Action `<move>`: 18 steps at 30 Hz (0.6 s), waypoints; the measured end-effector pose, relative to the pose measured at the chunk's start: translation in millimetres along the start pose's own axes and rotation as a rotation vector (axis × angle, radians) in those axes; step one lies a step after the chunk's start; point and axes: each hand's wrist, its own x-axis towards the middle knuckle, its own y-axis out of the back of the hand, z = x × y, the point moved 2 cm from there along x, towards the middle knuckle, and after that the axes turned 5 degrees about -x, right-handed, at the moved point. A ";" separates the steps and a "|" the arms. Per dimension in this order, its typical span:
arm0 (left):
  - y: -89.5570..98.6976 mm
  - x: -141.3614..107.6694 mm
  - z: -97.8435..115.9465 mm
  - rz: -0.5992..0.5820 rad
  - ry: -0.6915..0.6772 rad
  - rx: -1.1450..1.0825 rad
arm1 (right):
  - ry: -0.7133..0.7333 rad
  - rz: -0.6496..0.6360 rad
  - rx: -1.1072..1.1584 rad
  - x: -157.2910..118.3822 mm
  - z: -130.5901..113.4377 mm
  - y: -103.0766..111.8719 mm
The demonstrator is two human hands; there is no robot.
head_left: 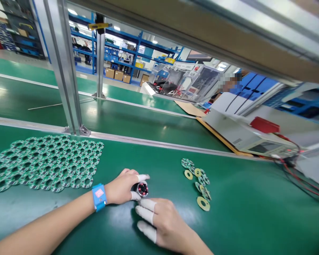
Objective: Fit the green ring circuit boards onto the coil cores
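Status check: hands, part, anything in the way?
Left hand gripping round part between covered fingers. Right hand close beside it, contact unclear. Loose rings off to the right, not between the hands.

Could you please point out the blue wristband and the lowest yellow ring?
Blue wristband (99,193), head view: on its pale square patch.
Lowest yellow ring (203,209), head view: on its flat band, below the hole.

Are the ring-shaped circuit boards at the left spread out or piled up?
Spread out: the ring-shaped circuit boards lie flat in close rows across the green tabletop, their center holes showing.
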 end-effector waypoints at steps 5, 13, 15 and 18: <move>4.4 -1.7 4.5 -0.069 0.029 -0.062 | -1.005 0.178 -0.192 -36.6 85.5 22.8; 14.7 -0.3 -3.6 0.073 0.062 -0.202 | -1.298 0.088 -0.258 -55.4 137.6 25.8; 19.7 0.6 -3.2 0.227 0.104 -0.203 | -1.302 0.129 -0.188 -51.6 131.0 26.5; 24.2 0.4 9.6 0.416 0.096 -0.175 | -1.230 0.199 0.003 -36.6 110.2 23.1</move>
